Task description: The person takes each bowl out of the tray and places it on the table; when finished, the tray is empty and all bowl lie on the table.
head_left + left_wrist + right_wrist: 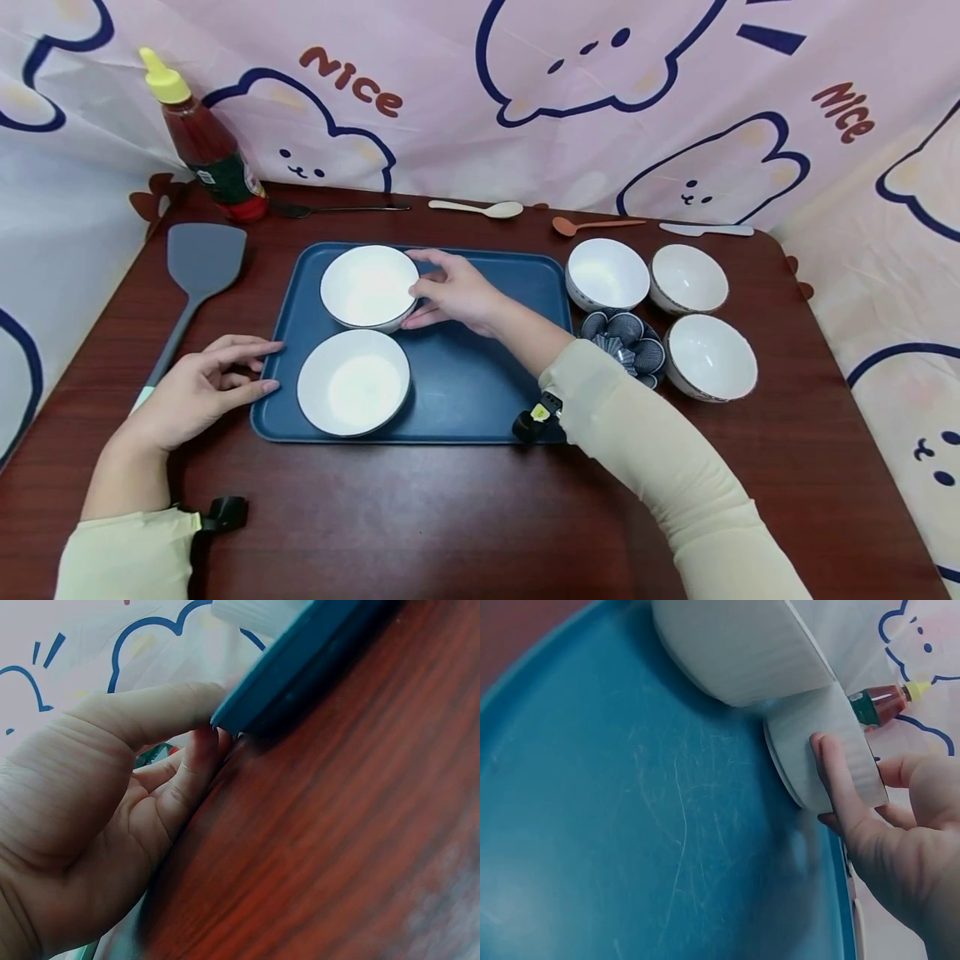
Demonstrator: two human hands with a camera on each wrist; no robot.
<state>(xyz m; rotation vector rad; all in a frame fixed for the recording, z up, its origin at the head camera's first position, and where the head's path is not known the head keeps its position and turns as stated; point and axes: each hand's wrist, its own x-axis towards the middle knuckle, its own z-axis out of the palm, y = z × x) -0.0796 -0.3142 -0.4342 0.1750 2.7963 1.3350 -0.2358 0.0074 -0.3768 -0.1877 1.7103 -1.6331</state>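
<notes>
My right hand (461,292) grips the right side of the far white bowl (369,286), thumb at its rim. In the right wrist view a finger of that hand (900,832) lies along the outer wall of the bowl (810,742). Nearer to me, a second white bowl (354,382) stands on the left part of the blue tray (480,379). With thumb and fingers, my left hand (198,387) holds the left rim of this tray. The left wrist view has the thumb against the tray edge (255,697) and other fingers low beside it, partly hidden.
Right of the tray are three white bowls (712,358) and a dark patterned cluster of cups (626,343). A grey spatula (202,258) lies left. Behind stand a sauce bottle (213,158), a fork (337,208), two spoons (501,210) and a knife (705,229).
</notes>
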